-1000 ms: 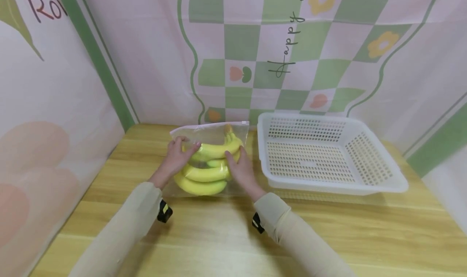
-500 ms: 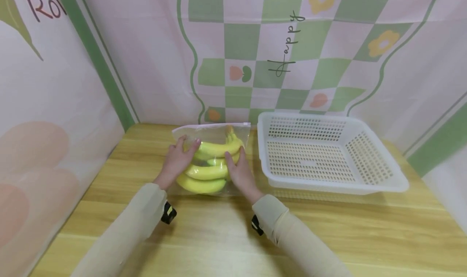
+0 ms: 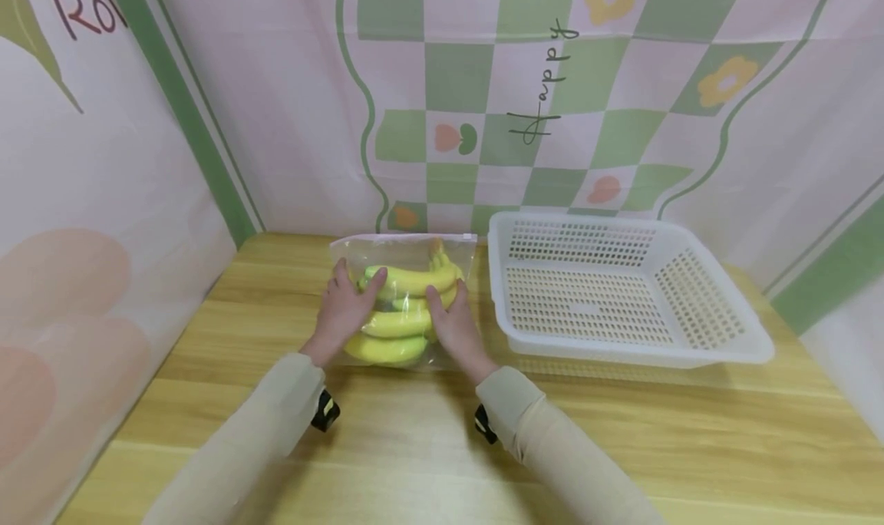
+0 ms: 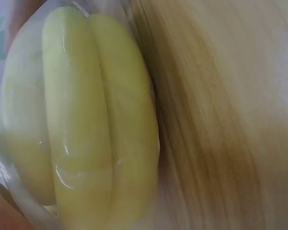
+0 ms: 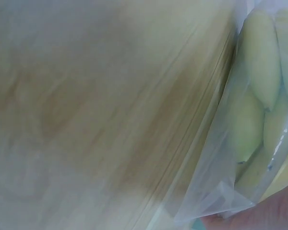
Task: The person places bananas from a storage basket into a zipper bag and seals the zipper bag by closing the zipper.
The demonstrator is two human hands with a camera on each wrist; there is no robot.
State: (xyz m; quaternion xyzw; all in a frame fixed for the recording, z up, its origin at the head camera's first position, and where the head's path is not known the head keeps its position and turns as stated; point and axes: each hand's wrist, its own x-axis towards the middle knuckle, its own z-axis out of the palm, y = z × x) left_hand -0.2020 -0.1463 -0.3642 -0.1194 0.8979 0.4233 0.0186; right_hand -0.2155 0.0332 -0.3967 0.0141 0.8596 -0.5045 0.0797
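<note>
A clear slider zip bag [image 3: 359, 249] with a pink top strip lies on the table, holding several yellow bananas [image 3: 397, 325]. My left hand [image 3: 345, 306] grips its left side, thumb over the upper banana and fingers along the outer edge. On the opposite side, my right hand [image 3: 456, 329] holds the bag with thumb and forefinger near the banana stems. In the left wrist view, bananas [image 4: 79, 120] press close against the shiny film. The right wrist view catches the bag's loose lower corner [image 5: 211, 201] and more bananas [image 5: 261, 57]; the other fingers are mostly hidden.
A white perforated plastic basket [image 3: 500, 310] stands on the wooden table [image 3: 414, 448], just right of the bag. Behind the table hangs a checked green and pink cloth [image 3: 456, 76]. Another cloth [image 3: 103, 203] covers the left side.
My left hand has slid slightly to the right, and the bag's left side has shifted inward with it. The bananas sit closer together. My right hand has stayed almost in place.
</note>
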